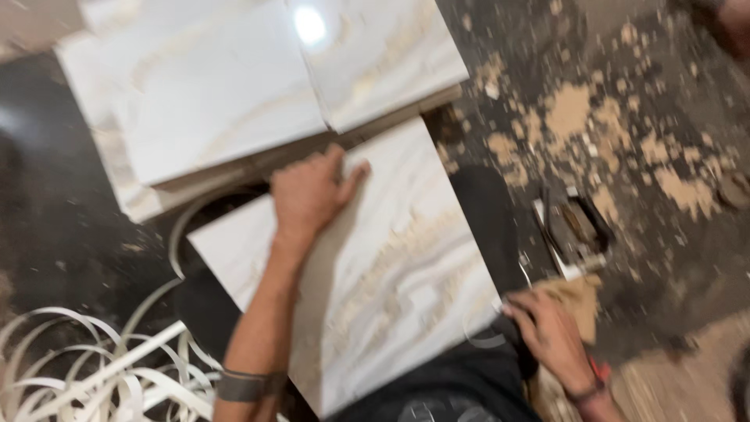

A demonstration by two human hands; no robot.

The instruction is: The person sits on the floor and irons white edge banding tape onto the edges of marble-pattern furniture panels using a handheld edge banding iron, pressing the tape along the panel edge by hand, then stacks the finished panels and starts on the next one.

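Observation:
A white marble-patterned panel (391, 266) lies tilted across my lap. My left hand (310, 194) presses flat on its far edge, fingers spread, with a dark band on that wrist. My right hand (549, 332) grips the panel's near right corner, fingers curled over the edge. The picture is blurred by motion.
Two more white marbled panels (211, 94) lie stacked on the dark floor beyond. Curled white edge strips (94, 367) pile up at lower left. Sawdust (570, 109) is scattered to the right, around a small metal tool (574, 227). Another person's limb (730, 23) shows at the top right corner.

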